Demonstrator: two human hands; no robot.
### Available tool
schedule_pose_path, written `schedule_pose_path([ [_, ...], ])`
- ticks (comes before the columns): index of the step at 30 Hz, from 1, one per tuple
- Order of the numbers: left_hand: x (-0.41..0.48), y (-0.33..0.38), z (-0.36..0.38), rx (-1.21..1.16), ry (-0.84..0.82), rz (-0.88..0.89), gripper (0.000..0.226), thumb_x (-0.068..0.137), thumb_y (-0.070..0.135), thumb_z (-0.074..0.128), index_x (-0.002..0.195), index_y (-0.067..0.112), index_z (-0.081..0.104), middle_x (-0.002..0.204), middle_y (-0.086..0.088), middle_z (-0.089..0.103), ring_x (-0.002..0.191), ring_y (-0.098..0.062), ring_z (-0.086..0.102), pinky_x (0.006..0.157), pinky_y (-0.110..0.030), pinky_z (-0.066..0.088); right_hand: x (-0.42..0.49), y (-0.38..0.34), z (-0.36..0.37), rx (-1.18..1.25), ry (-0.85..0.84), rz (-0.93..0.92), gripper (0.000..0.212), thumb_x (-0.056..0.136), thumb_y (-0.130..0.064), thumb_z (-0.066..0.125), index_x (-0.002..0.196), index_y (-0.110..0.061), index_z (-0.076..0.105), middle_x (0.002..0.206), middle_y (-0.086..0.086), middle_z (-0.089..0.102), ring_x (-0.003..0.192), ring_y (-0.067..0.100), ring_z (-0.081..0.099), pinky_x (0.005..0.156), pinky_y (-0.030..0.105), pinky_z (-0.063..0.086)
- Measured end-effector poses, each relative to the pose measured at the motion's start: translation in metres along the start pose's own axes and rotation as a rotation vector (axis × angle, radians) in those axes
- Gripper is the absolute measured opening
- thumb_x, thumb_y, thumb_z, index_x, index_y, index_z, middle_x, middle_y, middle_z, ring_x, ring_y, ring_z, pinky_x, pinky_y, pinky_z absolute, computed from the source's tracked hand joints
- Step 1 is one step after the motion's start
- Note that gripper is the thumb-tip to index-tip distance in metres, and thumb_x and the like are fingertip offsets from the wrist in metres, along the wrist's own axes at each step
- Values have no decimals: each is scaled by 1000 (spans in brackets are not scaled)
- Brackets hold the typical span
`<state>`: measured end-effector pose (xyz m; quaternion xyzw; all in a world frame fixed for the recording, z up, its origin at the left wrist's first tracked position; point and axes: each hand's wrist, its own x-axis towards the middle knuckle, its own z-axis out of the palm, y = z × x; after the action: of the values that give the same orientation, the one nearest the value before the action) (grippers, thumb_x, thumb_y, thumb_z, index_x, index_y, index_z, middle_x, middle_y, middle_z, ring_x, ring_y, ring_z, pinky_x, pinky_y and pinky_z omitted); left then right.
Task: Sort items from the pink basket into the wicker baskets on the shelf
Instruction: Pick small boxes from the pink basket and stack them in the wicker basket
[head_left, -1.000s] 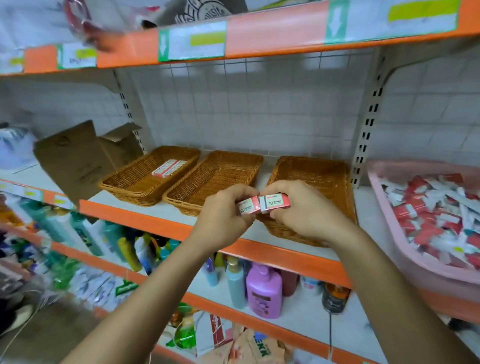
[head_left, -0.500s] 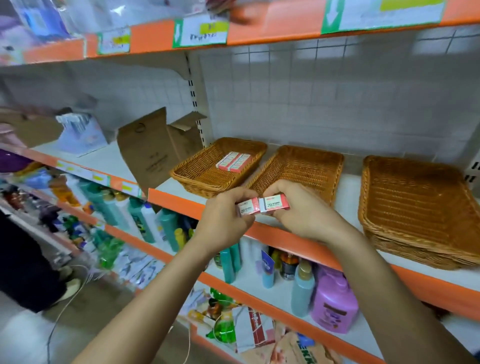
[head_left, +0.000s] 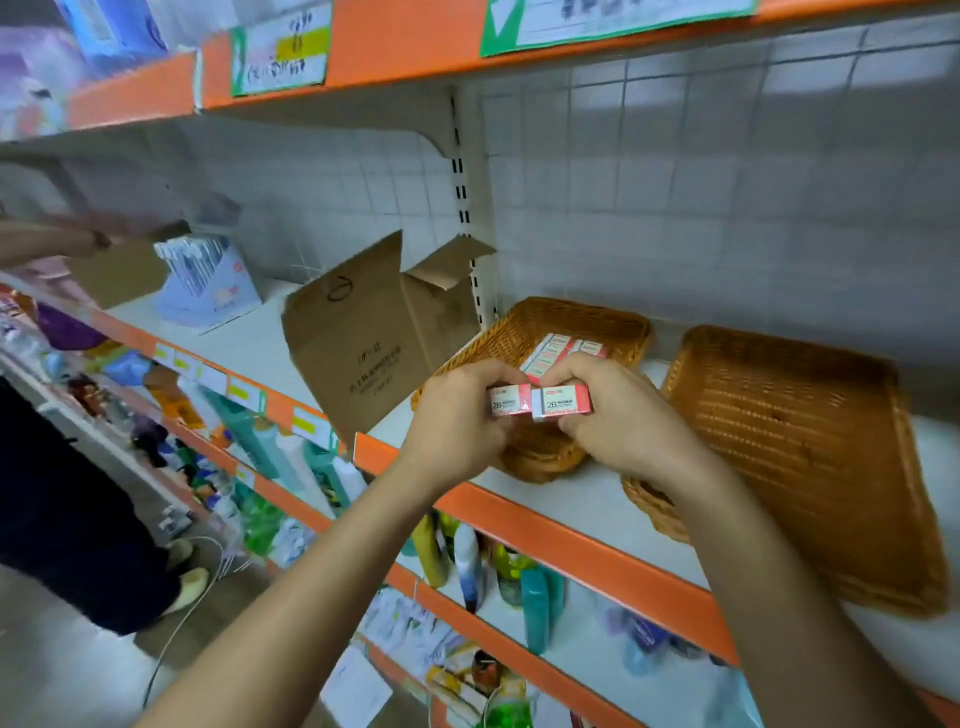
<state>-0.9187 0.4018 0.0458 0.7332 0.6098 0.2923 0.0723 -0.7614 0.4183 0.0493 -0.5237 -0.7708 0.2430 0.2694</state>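
My left hand and my right hand each pinch a small pink-and-white 2B eraser box, held side by side: the left eraser box, the right eraser box. Both hands hover over the front end of the left wicker basket, which holds a few matching eraser boxes at its far end. A second wicker basket lies to the right with nothing seen in it. The pink basket is out of view.
A folded brown cardboard box stands left of the baskets. Farther left is a pale display pack. Another person stands at the left, an arm reaching onto the shelf. Bottles fill the lower shelf.
The view has swung left: the pink basket and the third wicker basket have left the frame. My hands, still holding both erasers, now sit over the left basket.
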Motion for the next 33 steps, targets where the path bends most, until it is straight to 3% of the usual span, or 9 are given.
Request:
schedule_pose_path([
  [3, 21, -17, 0, 14, 10, 15, 24, 82, 10, 64, 103, 22, 69, 94, 9, 65, 85, -13, 57, 65, -19, 35, 29, -1, 9, -28, -3, 23, 35, 84, -9, 60, 111, -31, 59, 106, -3, 62, 96, 17, 57, 74, 30, 46],
  [7, 46, -38, 4, 72, -24, 32, 23, 85, 16, 65, 106, 25, 68, 98, 4, 63, 89, -15, 54, 72, -30, 44, 53, -1, 18, -62, 6, 56, 35, 85, -10, 60, 114, -30, 59, 105, -3, 61, 93, 15, 57, 67, 26, 42],
  [10, 62, -51, 8, 62, -34, 39, 26, 85, 16, 65, 110, 23, 66, 101, 3, 61, 92, -17, 55, 75, -30, 45, 65, -3, 23, -96, 20, 90, 33, 85, -9, 60, 111, -30, 60, 103, -3, 61, 90, 15, 57, 67, 29, 46],
  [14, 83, -67, 15, 53, -104, 92, 22, 84, 16, 65, 105, 24, 66, 97, 2, 60, 89, -19, 55, 71, -25, 40, 76, -6, 29, -132, 56, 168, 30, 87, -9, 60, 110, -28, 60, 107, 1, 62, 95, 19, 57, 77, 34, 49],
  [20, 112, -84, 20, 129, -179, 231, 26, 86, 21, 63, 112, 24, 65, 105, -1, 61, 95, -20, 55, 72, -28, 40, 92, -11, 42, -308, 110, 275, 31, 88, -7, 59, 116, -20, 63, 120, 8, 57, 112, 24, 50, 90, 31, 41],
  [23, 124, -90, 27, 191, -207, 304, 28, 86, 23, 63, 115, 24, 64, 111, -2, 64, 102, -22, 57, 82, -33, 44, 98, -7, 48, -386, 143, 372, 40, 89, -14, 60, 129, -22, 57, 126, 11, 52, 118, 26, 46, 98, 31, 37],
  [28, 139, -94, 41, 237, -313, 347, 30, 87, 29, 63, 118, 26, 64, 119, -2, 64, 109, -24, 56, 90, -36, 46, 103, 3, 58, -450, 193, 496, 35, 89, -17, 58, 124, -15, 60, 122, 12, 58, 111, 29, 53, 92, 36, 47],
  [33, 151, -89, 49, 318, -360, 395, 34, 88, 28, 63, 123, 28, 61, 122, -4, 61, 111, -25, 56, 89, -37, 48, 108, 7, 65, -498, 181, 526, 28, 89, -13, 57, 116, -13, 62, 115, 10, 61, 107, 27, 55, 87, 35, 49],
])
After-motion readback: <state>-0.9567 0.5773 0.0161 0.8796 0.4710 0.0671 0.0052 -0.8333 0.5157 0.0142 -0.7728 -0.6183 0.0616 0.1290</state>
